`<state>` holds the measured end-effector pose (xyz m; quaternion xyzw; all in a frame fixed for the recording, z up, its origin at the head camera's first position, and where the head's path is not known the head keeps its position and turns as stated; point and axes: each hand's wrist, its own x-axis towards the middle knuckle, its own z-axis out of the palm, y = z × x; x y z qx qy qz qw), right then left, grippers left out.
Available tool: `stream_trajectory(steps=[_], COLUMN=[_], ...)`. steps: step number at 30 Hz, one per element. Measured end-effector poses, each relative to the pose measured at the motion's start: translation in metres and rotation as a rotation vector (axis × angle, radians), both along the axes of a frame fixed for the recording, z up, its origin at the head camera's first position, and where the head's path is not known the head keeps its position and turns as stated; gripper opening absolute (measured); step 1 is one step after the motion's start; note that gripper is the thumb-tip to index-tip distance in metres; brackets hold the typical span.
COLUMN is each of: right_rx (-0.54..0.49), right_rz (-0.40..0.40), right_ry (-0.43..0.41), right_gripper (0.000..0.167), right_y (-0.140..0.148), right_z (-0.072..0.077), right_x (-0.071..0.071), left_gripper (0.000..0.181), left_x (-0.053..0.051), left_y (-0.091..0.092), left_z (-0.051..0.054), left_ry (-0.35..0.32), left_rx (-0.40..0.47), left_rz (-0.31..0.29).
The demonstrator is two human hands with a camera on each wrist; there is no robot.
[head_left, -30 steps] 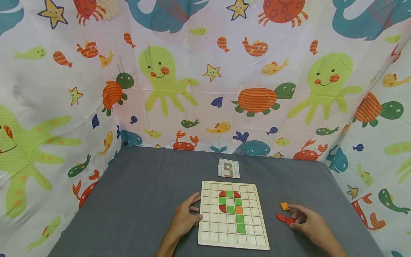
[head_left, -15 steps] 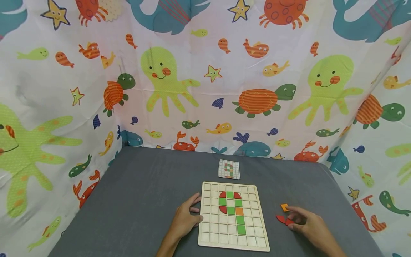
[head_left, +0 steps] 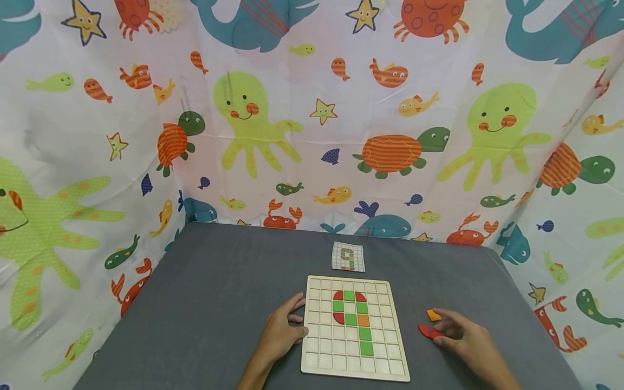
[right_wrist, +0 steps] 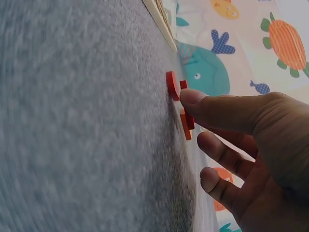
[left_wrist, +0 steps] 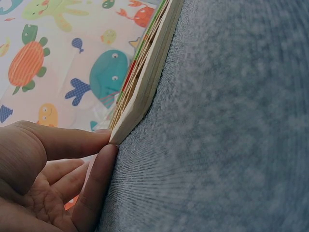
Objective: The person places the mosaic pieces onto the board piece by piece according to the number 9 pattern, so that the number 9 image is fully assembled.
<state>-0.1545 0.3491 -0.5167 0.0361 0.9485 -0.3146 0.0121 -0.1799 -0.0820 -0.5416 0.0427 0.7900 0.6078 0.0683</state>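
A wooden grid board (head_left: 322, 359) lies on the table, with red, green and orange pieces set in some of its squares. My left hand (head_left: 278, 331) holds the board's left edge; in the left wrist view its thumb and a finger (left_wrist: 96, 188) meet at the rim. Off the board's right side, my right hand (head_left: 470, 338) pinches a red piece (right_wrist: 189, 121), its thumb (right_wrist: 212, 108) against it and the index fingertip mostly hidden. Beside that piece lie another red piece with a curved edge (head_left: 424, 329) and an orange square (head_left: 433, 314).
Behind the board lies a small printed card (head_left: 348, 257) with a coloured grid pattern. A dark grey cloth covers the table (head_left: 234, 276). A sea-animal curtain (head_left: 312, 151) encloses the back and both sides.
My right hand has shifted slightly left, bringing the red piece over closer to the other red one. The left hand and the board stay in place.
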Motion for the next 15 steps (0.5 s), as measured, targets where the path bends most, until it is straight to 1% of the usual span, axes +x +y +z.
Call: stream_trajectory(steps=[4,8,10,13,15], right_rx=[-0.012,-0.022,-0.026,-0.042,-0.076], right_rz=[0.025,0.070,0.086,0.126,0.167], right_ry=[0.033,0.074,0.081,0.110,0.148], right_gripper=[0.064,0.063,0.061,0.059,0.058], right_y=[-0.009,-0.018,-0.024,-0.030,-0.035], right_z=[0.002,0.002,0.001,0.000,-0.002], right_x=[0.002,0.003,0.003,0.003,0.003], left_gripper=[0.085,0.085,0.085,0.085,0.085], left_x=[0.000,0.000,0.000,0.000,0.000], left_y=[0.000,0.000,0.000,0.000,0.000], left_z=[0.001,0.001,0.002,0.002,0.003], left_ry=[0.000,0.002,0.002,0.005,0.007], left_rx=[-0.003,0.001,0.002,-0.001,-0.005], left_rz=[0.003,0.003,0.001,-0.001,-0.001])
